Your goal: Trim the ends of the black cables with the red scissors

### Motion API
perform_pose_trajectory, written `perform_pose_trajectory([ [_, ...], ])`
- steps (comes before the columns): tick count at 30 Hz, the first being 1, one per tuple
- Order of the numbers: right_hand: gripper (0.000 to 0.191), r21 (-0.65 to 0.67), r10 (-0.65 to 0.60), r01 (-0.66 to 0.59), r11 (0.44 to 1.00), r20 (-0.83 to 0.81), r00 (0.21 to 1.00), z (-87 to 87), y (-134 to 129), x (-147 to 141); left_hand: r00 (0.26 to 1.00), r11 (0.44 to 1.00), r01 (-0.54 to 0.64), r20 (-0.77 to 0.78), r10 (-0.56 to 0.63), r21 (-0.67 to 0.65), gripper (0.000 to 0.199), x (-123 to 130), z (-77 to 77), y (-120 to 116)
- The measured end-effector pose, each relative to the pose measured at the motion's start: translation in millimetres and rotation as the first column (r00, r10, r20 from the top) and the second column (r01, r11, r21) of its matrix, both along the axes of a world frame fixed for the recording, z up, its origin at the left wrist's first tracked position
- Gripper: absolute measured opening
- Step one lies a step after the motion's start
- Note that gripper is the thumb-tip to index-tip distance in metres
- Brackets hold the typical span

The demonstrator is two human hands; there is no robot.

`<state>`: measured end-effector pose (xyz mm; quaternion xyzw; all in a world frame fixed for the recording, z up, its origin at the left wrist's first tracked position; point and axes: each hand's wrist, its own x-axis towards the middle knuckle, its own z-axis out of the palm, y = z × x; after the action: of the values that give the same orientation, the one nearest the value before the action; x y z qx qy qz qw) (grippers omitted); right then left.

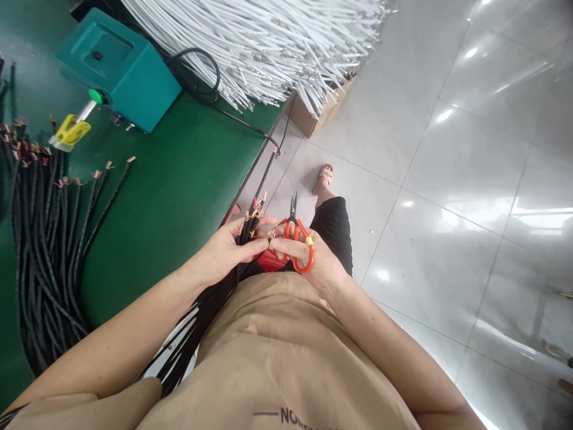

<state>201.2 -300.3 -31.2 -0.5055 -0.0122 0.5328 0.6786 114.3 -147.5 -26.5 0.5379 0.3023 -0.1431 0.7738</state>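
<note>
My left hand (228, 246) is closed around a bundle of black cables (219, 298). Their stripped ends, with thin coloured wires fanning out, stick up past my fingers. Orange-handled scissors (304, 254) hang in my right hand (320, 263), the dark blades pointing up and away from me. The tips of my right thumb and finger meet my left thumb at one short cable end (271, 236). That end is too small to make out in detail. The rest of the bundle trails down past my left forearm beside my lap.
On the green table (179, 173) at left lie more black cables (49, 239) with bared ends. A teal box-shaped device (120, 65) with a yellow clip (70, 132) stands behind them. White cables (268, 48) are heaped at the back, above a cardboard box (308, 116). Tiled floor (425, 239) lies right.
</note>
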Motion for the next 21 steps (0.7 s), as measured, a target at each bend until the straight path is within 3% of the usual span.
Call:
perform_pose_trajectory([
  [6,0.02,-0.061,-0.025,0.03,0.998,0.074,0.997,1.3,0.8,1.8,0.999,0.994,-0.032,0.032,0.036,-0.103,0.045,0.1,-3.7,2.7],
  [11,0.015,-0.206,-0.254,0.344,0.916,0.366,0.895,8.7,2.8,-0.2,0.999,0.976,-0.038,0.025,0.044,-0.215,0.047,1.1,-4.2,5.9],
  [17,0.02,-0.23,0.016,0.121,0.966,0.515,0.857,7.7,12.4,-6.1,0.997,0.964,-0.038,0.05,0.052,-0.262,0.046,2.0,-4.1,4.6],
  [21,0.022,-0.243,0.034,0.096,0.965,0.479,0.877,4.8,14.9,-8.3,0.997,0.965,-0.034,0.057,0.051,-0.261,0.044,2.9,-3.1,4.7],
])
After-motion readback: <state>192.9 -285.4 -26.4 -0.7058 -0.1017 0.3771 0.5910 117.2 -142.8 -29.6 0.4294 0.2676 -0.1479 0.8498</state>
